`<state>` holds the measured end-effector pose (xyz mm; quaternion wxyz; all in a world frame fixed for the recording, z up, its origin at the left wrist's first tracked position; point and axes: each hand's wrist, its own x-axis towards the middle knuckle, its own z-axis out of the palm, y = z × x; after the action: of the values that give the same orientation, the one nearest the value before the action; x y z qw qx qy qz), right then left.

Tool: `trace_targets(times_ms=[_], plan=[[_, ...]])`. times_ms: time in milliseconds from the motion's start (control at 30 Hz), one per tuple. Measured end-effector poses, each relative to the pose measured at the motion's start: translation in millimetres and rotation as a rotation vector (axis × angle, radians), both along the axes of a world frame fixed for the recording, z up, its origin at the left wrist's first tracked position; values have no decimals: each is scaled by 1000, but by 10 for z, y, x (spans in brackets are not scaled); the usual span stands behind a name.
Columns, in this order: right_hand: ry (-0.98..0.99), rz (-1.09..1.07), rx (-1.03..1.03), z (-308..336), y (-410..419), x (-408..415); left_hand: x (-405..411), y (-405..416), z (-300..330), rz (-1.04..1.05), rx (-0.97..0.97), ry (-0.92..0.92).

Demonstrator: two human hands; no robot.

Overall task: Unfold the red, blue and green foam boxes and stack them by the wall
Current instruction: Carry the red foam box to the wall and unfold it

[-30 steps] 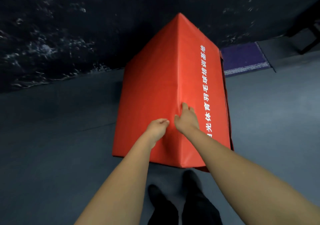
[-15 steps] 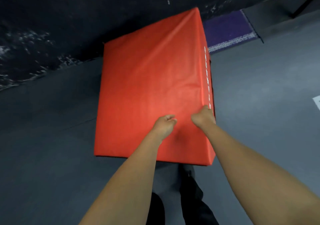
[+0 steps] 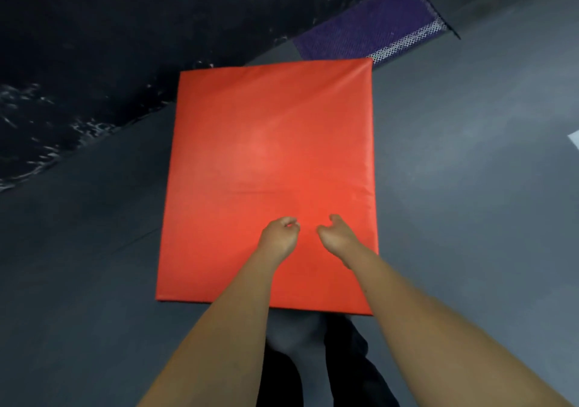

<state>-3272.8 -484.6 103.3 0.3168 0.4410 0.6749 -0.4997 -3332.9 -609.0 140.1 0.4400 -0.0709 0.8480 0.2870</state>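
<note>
The red foam box [image 3: 269, 156] stands on the grey floor right in front of me, its far edge close to the dark wall [image 3: 94, 46]. I look straight down on its broad, smooth top face; its sides and white lettering are out of sight. My left hand [image 3: 279, 237] is curled into a loose fist over the near part of that face. My right hand [image 3: 336, 236] is beside it, fingers bent and thumb apart, holding nothing. Whether either hand touches the surface is unclear. No blue or green box is in view.
A purple mat [image 3: 369, 27] with a white mesh edge lies on the floor beyond the box, at the foot of the wall. A white sheet [image 3: 575, 140] peeks in at the right edge. My dark-trousered legs [image 3: 344, 359] stand just behind the box.
The red box has tipped from standing on an edge to lying flat, so the lettered side has gone out of sight. Both hands have come off its ridge and now sit over the top face.
</note>
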Motion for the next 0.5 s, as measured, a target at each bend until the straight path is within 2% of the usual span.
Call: trace_targets(times_ms=[200, 333, 400, 500], plan=[[-363, -313, 206, -438, 107, 834, 215, 44, -376, -72, -43, -19], [-552, -520, 194, -794, -31, 1296, 659, 121, -781, -135, -87, -149], [-553, -674, 132, -954, -109, 1488, 925, 116, -926, -118, -153, -333], [-406, -879, 23, -1194, -224, 1680, 1245, 41, -1039, -44, -219, -599]])
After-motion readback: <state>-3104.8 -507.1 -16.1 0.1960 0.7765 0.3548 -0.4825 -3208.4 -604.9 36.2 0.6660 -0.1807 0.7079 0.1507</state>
